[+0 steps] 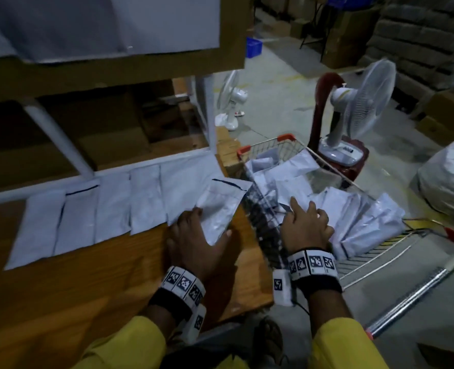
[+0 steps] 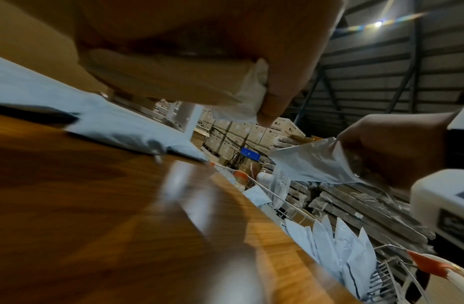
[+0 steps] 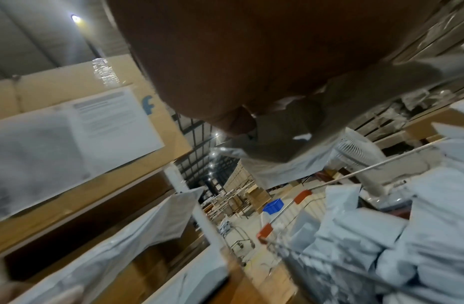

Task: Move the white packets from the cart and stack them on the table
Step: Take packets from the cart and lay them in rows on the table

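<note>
Several white packets (image 1: 92, 214) lie side by side in a row along the wooden table (image 1: 87, 288). At the right end of that row my left hand (image 1: 194, 233) grips one white packet (image 1: 220, 209) just above the table; in the left wrist view thumb and fingers pinch its edge (image 2: 251, 92). My right hand (image 1: 307, 225) is down in the wire cart (image 1: 271, 141), fingers curled round another white packet (image 3: 290, 162), which also shows as a held packet (image 2: 311, 164) in the left wrist view. Many more packets (image 1: 366, 217) fill the cart.
The cart stands against the table's right edge, its handle (image 1: 420, 288) near me. Behind it a white fan (image 1: 361, 102) sits on a maroon stool; a second fan (image 1: 231, 99) stands on the floor. A white sack (image 1: 449, 177) lies at right. A shelf with cardboard boxes (image 1: 100, 134) backs the table.
</note>
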